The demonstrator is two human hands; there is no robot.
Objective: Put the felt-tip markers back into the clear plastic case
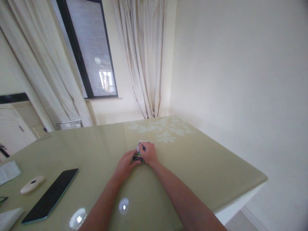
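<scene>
On the glossy table, ahead of me, lies a small stack of what look like printed cards, with white edges and dark, green and purple printing. My left hand grips it from the left and near side, thumb along the near edge and fingers at the left edge. From the right, my right hand curls over its top, thumb and fingers bent together on it. Part of the stack is hidden under both hands, so I cannot tell how many pieces it has.
To the left on the table lie a dark tablet, a white oval object and a pale folded sheet. A white wall runs along the right. Curtains and a window stand beyond.
</scene>
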